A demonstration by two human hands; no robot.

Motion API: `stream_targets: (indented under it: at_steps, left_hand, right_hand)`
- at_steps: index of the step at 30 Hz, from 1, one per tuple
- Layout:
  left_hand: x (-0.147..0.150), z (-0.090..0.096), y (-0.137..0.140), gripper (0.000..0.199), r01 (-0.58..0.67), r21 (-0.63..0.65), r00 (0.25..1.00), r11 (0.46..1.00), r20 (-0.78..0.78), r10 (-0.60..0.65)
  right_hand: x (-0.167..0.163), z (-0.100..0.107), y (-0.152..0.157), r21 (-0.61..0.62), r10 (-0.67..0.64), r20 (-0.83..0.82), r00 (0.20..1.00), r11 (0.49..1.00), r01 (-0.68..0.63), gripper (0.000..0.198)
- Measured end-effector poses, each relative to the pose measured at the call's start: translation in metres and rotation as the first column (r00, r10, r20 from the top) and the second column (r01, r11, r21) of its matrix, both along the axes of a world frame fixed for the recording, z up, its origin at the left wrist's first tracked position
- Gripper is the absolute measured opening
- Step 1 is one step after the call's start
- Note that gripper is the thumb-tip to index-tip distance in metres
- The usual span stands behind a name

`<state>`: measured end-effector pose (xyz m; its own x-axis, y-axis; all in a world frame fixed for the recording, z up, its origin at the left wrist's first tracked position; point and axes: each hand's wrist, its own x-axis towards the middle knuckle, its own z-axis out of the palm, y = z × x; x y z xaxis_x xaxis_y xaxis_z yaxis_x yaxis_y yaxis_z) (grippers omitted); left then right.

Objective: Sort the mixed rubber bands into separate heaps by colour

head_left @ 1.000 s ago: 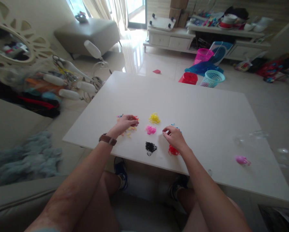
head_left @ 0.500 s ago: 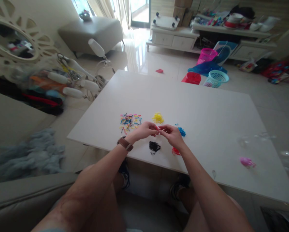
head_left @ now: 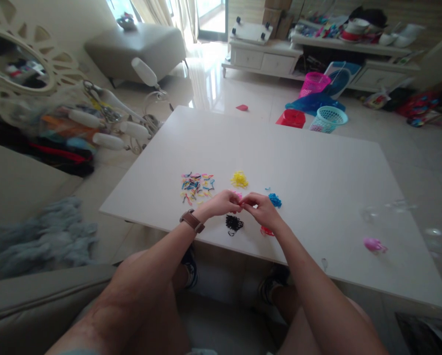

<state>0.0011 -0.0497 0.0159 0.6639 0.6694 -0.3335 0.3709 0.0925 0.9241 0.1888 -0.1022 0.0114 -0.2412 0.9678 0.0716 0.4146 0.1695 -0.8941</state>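
Note:
My left hand (head_left: 224, 202) and my right hand (head_left: 261, 207) meet above the table, fingertips pinched together. A small red rubber band (head_left: 241, 202) shows between them, mostly hidden by the fingers. Just behind my left fingers a bit of a pink pile (head_left: 238, 195) peeks out. Around the hands lie piles of small rubber bands: yellow (head_left: 239, 180) beyond, blue (head_left: 275, 200) to the right, black (head_left: 234, 223) on the near side. Red bands (head_left: 267, 230) are partly covered by my right wrist. A mixed-colour spread of bands (head_left: 196, 185) sits left of my left hand.
The white table (head_left: 298, 162) carries a pink toy-like object (head_left: 374, 245) at the right and a small clear item (head_left: 324, 264) near the front edge. Past the far edge stand a red container (head_left: 293, 118) and a light-blue basket (head_left: 329, 120). A lamp (head_left: 132, 130) is at the left.
Both hands stay together, with the fingertips shifted slightly nearer me. The pink pile behind my left fingers is now visible. The whole view has shifted a little.

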Motion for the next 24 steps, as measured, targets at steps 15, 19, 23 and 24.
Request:
stream_targets:
  at_steps: [15,19,23,24]
  left_hand:
    - [0.0,-0.004,0.002,0.017,-0.027,-0.027,0.999,0.999,0.017,0.027]
    - [-0.001,-0.003,0.0,0.016,-0.025,-0.009,1.0,1.0,-0.014,0.025]
    - [-0.002,0.0,-0.002,0.016,-0.031,0.01,0.999,0.999,-0.023,0.031]
    - [-0.002,0.0,-0.002,0.015,-0.035,0.017,0.999,0.999,-0.023,0.036]
  right_hand:
    - [0.021,-0.005,0.004,-0.103,-0.321,-0.024,0.947,0.943,0.317,0.012]
    - [0.042,-0.003,0.001,-0.127,-0.326,0.063,0.943,0.935,0.331,0.015]
    - [0.068,-0.001,-0.005,-0.229,-0.25,0.158,0.955,0.932,0.282,0.016]
    - [0.074,0.0,-0.006,-0.276,-0.203,0.187,0.961,0.928,0.25,0.015]
